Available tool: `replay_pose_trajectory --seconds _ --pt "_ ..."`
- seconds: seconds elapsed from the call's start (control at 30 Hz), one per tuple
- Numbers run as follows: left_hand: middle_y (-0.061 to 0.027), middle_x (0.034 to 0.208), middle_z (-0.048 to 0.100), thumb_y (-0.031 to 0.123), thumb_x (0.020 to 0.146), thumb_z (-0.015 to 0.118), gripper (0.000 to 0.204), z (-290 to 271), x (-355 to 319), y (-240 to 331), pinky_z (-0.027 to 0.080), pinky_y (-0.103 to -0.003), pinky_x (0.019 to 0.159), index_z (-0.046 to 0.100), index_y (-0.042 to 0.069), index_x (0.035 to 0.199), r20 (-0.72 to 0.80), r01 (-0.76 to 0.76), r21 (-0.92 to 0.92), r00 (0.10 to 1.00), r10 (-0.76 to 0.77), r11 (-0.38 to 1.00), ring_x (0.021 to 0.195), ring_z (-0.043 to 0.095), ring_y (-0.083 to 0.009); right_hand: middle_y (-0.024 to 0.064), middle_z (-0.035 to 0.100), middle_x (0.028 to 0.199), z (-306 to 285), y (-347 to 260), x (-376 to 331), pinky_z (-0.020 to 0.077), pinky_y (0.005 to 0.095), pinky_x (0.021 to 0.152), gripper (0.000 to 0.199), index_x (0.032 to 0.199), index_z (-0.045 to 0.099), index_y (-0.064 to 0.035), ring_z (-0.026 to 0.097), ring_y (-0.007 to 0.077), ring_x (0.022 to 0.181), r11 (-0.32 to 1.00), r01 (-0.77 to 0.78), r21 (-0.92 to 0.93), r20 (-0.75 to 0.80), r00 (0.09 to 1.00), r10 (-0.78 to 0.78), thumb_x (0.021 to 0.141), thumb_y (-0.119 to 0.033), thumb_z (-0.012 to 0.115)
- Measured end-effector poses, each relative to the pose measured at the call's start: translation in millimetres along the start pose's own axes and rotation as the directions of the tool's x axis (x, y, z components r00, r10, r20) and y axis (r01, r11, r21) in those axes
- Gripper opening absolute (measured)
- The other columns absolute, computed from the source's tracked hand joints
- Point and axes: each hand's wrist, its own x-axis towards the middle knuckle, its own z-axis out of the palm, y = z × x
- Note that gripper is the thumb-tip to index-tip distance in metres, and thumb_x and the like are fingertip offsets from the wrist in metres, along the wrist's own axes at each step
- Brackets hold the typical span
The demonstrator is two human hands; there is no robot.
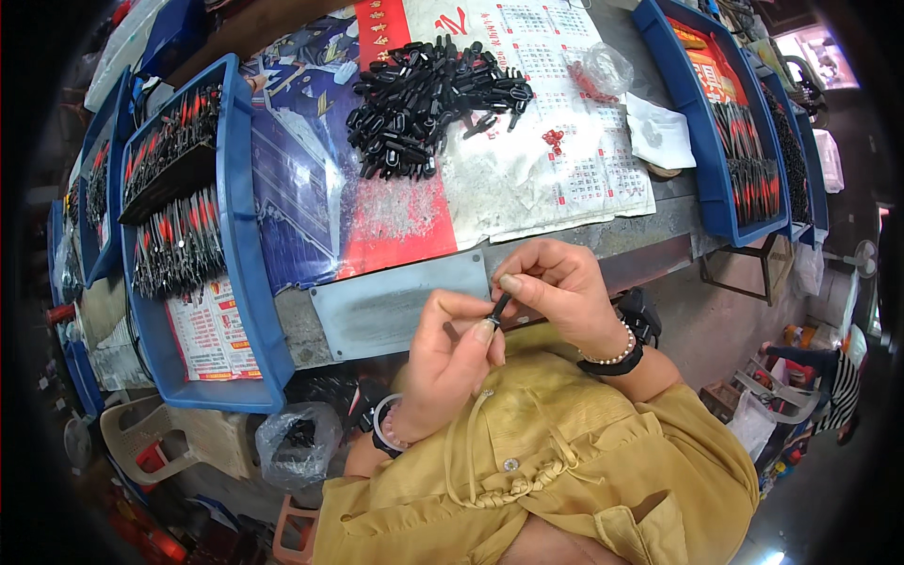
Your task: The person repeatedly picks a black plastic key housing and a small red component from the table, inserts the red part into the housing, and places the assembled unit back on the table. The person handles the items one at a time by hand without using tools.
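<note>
I am looking down through a single head-worn fisheye, facing forward over the counter (pixel 565 240); it is sitting close above the person's chest, bending the edges and darkening toward the picture's rim.

Open room is left over the bare metal plate (pixel 395 311) at the bench edge and the paper sheet (pixel 556 188) beyond it. Passage farther back is blocked by the heap of black clips (pixel 424 94); the sides are walled by the left blue tray (pixel 240 235) and the right blue tray (pixel 706 160).
</note>
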Motion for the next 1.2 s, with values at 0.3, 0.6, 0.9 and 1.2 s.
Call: replay_pose_trajectory --seconds 0.3,0.6,0.9,1.2 --pt "-0.0072 0.081 0.057 0.008 0.098 0.043 0.018 -2 -1 3 0.033 -0.017 0.049 0.038 0.006 0.115 -0.031 0.042 -0.045 0.999 -0.044 0.998 0.053 0.039 -0.0016 0.0066 0.065 0.087 4 9 -1 0.0508 0.0227 0.066 0.011 0.098 0.063 0.0033 0.062 0.0099 0.075 0.997 0.066 0.041 -0.014 0.998 -0.065 0.089 -0.003 0.061" --pt "-0.0084 0.075 0.058 0.013 0.098 0.044 0.032 5 2 -3 0.031 -0.015 0.046 0.034 0.002 0.126 -0.058 -0.054 0.078 0.997 0.059 0.995 0.047 0.038 -0.0019 0.0133 0.066 0.088 7 19 -2 0.0526 0.0284 0.067 0.016 0.095 0.063 0.0024 0.066 0.0204 0.077 0.746 0.520 -0.417 0.062 0.835 -0.547 0.080 0.005 0.067" --pt "-0.0064 0.080 0.057 0.009 0.098 0.045 0.027 -3 -1 -14 0.036 -0.020 0.057 0.036 0.002 0.122 -0.017 -0.096 0.134 0.995 0.099 0.986 0.064 0.046 -0.0058 0.0131 0.065 0.086 6 30 3 0.0518 0.0318 0.063 0.023 0.095 0.060 0.0013 0.064 0.0265 0.070 0.539 0.696 -0.475 0.145 0.666 -0.732 0.075 0.010 0.068" --pt "-0.0050 0.069 0.056 0.005 0.096 0.044 0.022 7 3 -19 0.037 -0.019 0.051 0.038 0.003 0.117 -0.185 -0.126 -0.030 0.976 0.119 0.992 0.054 0.045 -0.0042 0.0151 0.065 0.088 12 37 1 0.0527 0.0336 0.063 0.022 0.095 0.060 0.0024 0.065 0.0264 0.071 0.597 0.669 -0.442 0.111 0.701 -0.704 0.076 0.009 0.068"
